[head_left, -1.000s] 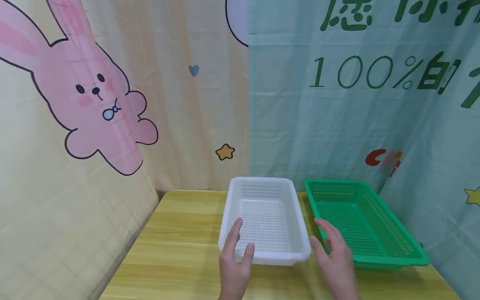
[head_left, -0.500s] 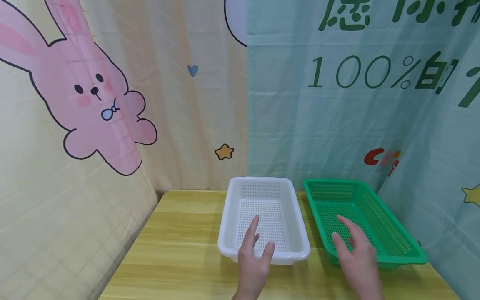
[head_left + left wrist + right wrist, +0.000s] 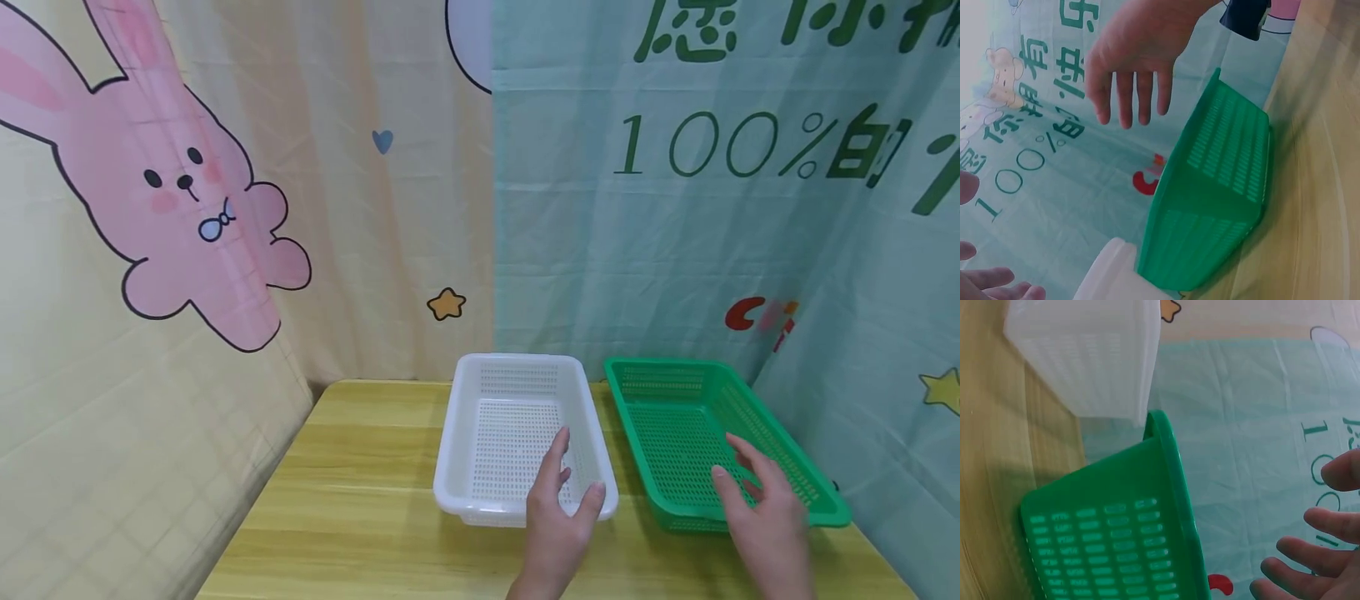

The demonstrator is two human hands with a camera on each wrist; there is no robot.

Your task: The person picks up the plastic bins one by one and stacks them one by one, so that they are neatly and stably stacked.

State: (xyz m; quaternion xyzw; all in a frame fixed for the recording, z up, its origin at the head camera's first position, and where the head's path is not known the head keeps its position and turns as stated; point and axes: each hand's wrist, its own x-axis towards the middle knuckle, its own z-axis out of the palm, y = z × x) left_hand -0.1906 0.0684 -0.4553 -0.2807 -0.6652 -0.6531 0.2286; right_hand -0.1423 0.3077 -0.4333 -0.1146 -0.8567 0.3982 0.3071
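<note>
A white plastic basket [image 3: 517,442] with a perforated bottom stands on the wooden table. To its right is a larger green plastic basket [image 3: 678,442], and nothing lies in either one. My left hand [image 3: 557,525] hovers at the white basket's near right corner, thumb and fingers spread and holding nothing. My right hand [image 3: 767,517] is over the near end of the green basket, its fingers loosely bent and free of anything. In the left wrist view the right hand [image 3: 1138,62] hangs above the green basket [image 3: 1210,181]. Fingers [image 3: 1310,556] of the right hand show beyond the green rim.
The wooden table [image 3: 345,492] extends to the left of the white basket. Behind the baskets hangs a printed curtain [image 3: 645,275], with a pink rabbit figure [image 3: 202,225] on the left part. The two baskets stand close together near the table's back edge.
Both hands have moved to the right, the left one across the white basket's front and the right one further over the green basket. The baskets stay in place; the view shifts slightly.
</note>
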